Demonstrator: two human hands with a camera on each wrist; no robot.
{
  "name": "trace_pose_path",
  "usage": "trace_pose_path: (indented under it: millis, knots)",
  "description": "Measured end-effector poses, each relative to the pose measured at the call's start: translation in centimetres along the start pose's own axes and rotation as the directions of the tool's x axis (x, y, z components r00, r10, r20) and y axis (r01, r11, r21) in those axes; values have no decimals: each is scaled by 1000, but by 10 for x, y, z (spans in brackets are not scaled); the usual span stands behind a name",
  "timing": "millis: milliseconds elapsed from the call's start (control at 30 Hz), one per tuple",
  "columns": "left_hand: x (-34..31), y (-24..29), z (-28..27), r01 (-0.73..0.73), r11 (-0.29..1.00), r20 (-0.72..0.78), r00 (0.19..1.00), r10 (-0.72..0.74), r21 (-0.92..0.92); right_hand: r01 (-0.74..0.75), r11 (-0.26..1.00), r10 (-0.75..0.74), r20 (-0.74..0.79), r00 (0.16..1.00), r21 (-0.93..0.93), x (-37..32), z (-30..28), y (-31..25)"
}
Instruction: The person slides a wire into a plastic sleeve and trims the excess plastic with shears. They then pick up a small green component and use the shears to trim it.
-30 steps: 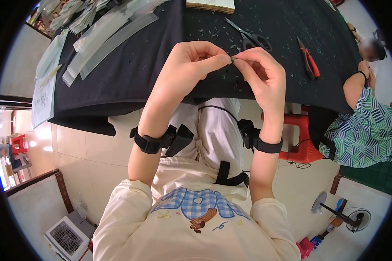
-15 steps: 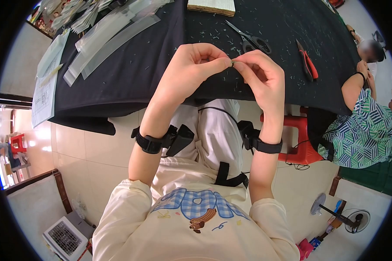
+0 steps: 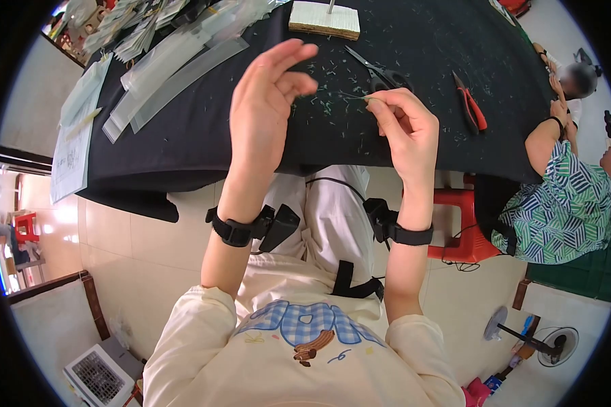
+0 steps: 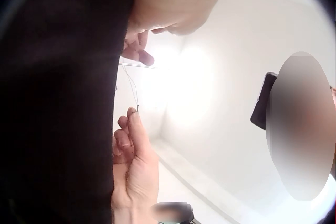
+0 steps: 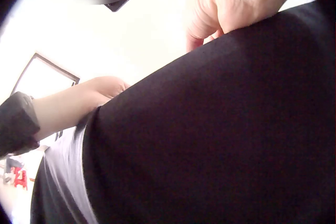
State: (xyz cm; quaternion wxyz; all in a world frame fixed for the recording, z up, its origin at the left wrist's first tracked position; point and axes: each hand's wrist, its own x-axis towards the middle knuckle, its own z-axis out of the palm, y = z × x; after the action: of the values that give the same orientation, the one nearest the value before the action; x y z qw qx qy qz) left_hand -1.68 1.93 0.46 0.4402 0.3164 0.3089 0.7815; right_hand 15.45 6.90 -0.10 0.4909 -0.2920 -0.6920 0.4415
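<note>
My right hand [image 3: 411, 132] pinches thin, loose strands [image 3: 354, 97] between thumb and index finger, over the black-covered table. In the left wrist view the strands [image 4: 135, 90] fan up from the fingertips of the right hand [image 4: 135, 169]; whether they are thread or wire I cannot tell. My left hand [image 3: 260, 112] is raised to the left, its fingers loosely bent and apart from the right hand. The left hand [image 4: 140, 53] shows at the top of that wrist view, with fine lines crossing by its fingertips. Cloth hides the fingertips in the right wrist view.
Black-handled scissors [image 3: 380, 71] lie just beyond the right hand, with red-handled pliers [image 3: 472, 105] farther right. Small green scraps [image 3: 326, 105] litter the black cloth [image 3: 197, 129]. A white-topped block [image 3: 324, 20] stands behind; clear plastic strips [image 3: 183, 88] lie left. Another person [image 3: 557, 197] sits at right.
The fingertips of both hands were together on a tiny thing. The left hand has let go and moved up and left, its fingers opening; the right hand still pinches.
</note>
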Motion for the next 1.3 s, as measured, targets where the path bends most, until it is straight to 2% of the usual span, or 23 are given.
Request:
trace_pose_path:
  millis: [67,133,167,267,300,367,400,433,467,500,600,833,900,1033,1133,1200,1300]
  knots:
    - [2,2,-6,-35,997,-3,999,35,-64,5,1000,-5,-6,1000,5,1,0,1]
    - [3,5,-10,-18,932,-36,999,5,-362,5,1000,-5,-7,1000,27,1,1,2]
    - [3,5,-12,-19,932,-36,999,6,-362,6,1000,-6,-6,1000,27,1,1,2]
    - [5,5,-18,112,693,211,976,59,-713,6,1000,-6,1,1000,24,1,1,2]
    - [6,5,-21,112,693,210,976,59,-712,2,1000,-2,5,1000,15,1,1,1]
    - [8,8,-22,333,651,478,877,51,-682,-3,1000,3,9,1000,8,1,2,0]
    - [5,10,-21,332,652,476,878,50,-682,-5,1000,5,0,1000,0,1,1,0]
    - [-1,17,-11,311,851,349,923,-164,-423,-7,1000,7,-9,1000,-7,1,1,-1]
    - [-4,19,-4,332,937,147,938,-315,-109,-8,1000,8,-8,1000,-6,1,1,0]
    - [-5,11,-2,265,944,126,948,-292,195,15,1000,-15,-3,1000,-18,1,0,0]
    - [-11,7,14,98,871,201,955,-218,481,51,998,-51,8,999,-34,0,1,0]
    - [-12,-1,11,25,803,205,962,-182,596,99,992,-97,31,995,-80,0,2,-3]
    - [-13,10,15,146,745,143,940,-309,651,111,989,-108,37,993,-99,-1,2,-4]
    - [-12,8,14,169,753,141,934,-328,636,142,980,-136,50,989,-138,0,2,-4]
    - [-11,-2,7,103,785,184,946,-268,610,171,977,-164,59,985,-130,0,3,-1]
    - [-11,-3,7,52,788,210,951,-226,614,147,980,-139,69,988,-133,0,3,-2]
    - [-13,1,9,71,786,191,953,-236,614,104,988,-95,78,992,-118,-1,4,-3]
